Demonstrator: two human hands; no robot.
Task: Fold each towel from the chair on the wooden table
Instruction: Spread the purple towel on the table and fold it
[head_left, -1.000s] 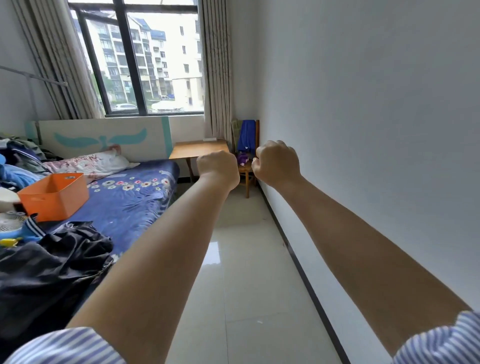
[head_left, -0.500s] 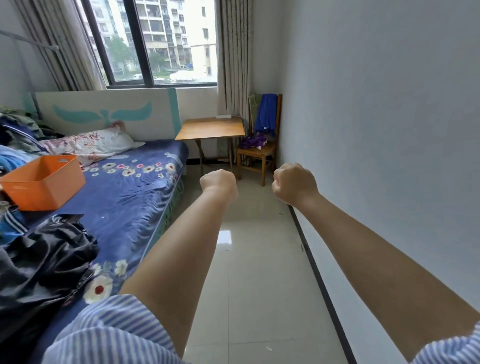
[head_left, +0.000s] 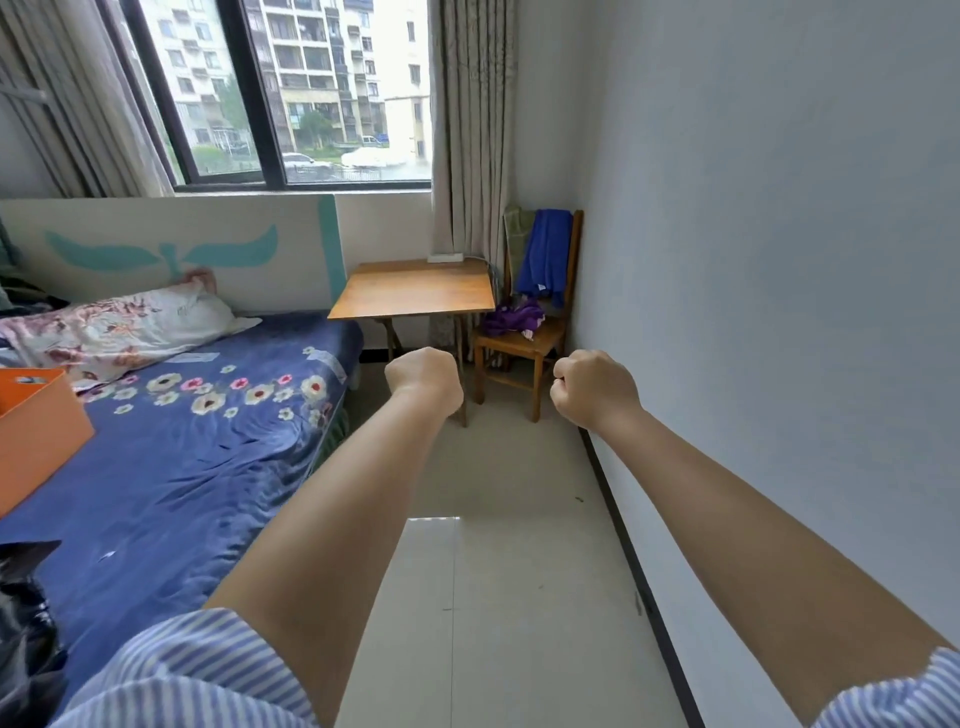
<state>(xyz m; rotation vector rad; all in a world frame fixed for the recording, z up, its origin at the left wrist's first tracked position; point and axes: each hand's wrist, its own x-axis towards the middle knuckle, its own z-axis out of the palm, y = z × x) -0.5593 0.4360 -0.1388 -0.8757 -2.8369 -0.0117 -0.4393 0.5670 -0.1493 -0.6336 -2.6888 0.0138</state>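
Chair (head_left: 540, 332) nearer than before, blue towel (head_left: 545, 254) hanging lengthwise down its back, both hands (head_left: 423, 376) clenched, empty

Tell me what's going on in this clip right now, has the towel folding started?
Not yet. The person holds both arms out ahead, left hand and right hand closed in fists, holding nothing. Across the room, a blue towel hangs over the back of the wooden chair and a purple one lies bunched on its seat. The wooden table beside the chair has no towel on it. A bed runs along the left.
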